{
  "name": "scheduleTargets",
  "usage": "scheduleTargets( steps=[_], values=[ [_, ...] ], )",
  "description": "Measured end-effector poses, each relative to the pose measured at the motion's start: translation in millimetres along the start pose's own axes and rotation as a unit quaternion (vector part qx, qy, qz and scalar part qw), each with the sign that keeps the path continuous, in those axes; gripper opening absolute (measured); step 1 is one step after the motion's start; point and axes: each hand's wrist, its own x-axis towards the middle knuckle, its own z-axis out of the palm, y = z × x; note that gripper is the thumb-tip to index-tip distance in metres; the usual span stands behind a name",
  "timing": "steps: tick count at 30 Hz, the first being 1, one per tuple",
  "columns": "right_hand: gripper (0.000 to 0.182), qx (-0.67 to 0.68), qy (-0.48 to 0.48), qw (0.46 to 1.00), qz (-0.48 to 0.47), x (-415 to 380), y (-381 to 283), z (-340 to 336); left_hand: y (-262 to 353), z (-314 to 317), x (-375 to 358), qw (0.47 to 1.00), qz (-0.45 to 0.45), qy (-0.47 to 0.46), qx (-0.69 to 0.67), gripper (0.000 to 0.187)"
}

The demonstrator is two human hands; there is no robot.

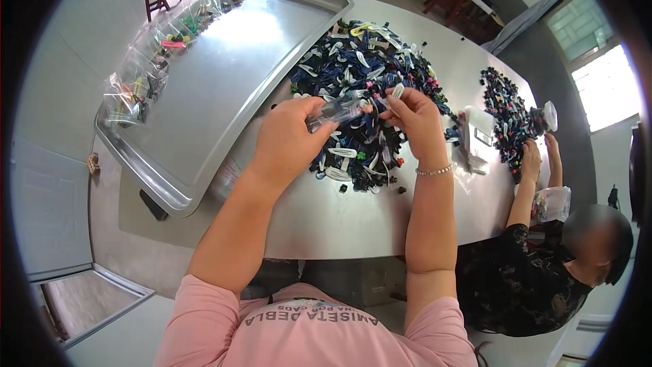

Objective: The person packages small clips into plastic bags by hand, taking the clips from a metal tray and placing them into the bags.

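Note:
My left hand (288,137) is closed on a small clear plastic bag (338,110) that has a few dark and coloured bits in it. Between the thumb and fingers of my right hand (418,121) is a white snap hair clip (398,91), held just right of the bag's end. Both hands are over a large pile of snap hair clips and small dark claw clips (363,61) on the metal table. Several white clips (341,153) lie at the pile's near edge, below the bag.
A big metal tray (224,81) stands at the left, with filled clear bags (129,98) along its far left side. Right of my right hand lies a stack of clear bags (479,129). A co-worker (536,278) sits at the right, hands at a second clip pile (506,112).

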Motion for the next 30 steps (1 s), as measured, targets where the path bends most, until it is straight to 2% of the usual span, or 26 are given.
scheduleTargets(
  steps=[1,2,3,5,9,19,25,30],
  values=[
    [0.022,0.082,0.014,0.996,0.038,-1,7,-2,1,0,0,1.000,-0.002,-0.002,0.001,0.034],
    [0.025,0.088,-0.002,0.994,0.061,0,13,-7,3,1,-1,0.999,0.022,0.006,0.028,0.033],
    [0.025,0.090,0.001,0.994,0.066,-2,14,-9,3,3,-3,0.997,0.046,0.011,0.053,0.032],
    [0.027,0.212,-0.039,0.973,0.080,-2,9,-15,2,6,-4,0.997,0.053,0.007,0.057,0.032],
    [0.034,0.265,-0.089,0.958,0.070,-5,6,-14,7,6,-5,0.991,0.081,0.003,0.104,0.033],
    [0.035,0.266,-0.081,0.958,0.069,-8,6,-12,2,10,-5,0.992,0.076,-0.012,0.096,0.035],
    [0.030,0.255,-0.078,0.962,0.058,-12,0,-5,-3,12,-6,0.980,0.121,0.006,0.158,0.038],
    [0.026,0.323,-0.062,0.944,0.018,-26,-11,14,1,15,-8,0.972,0.150,0.003,0.183,0.044]
  ],
)
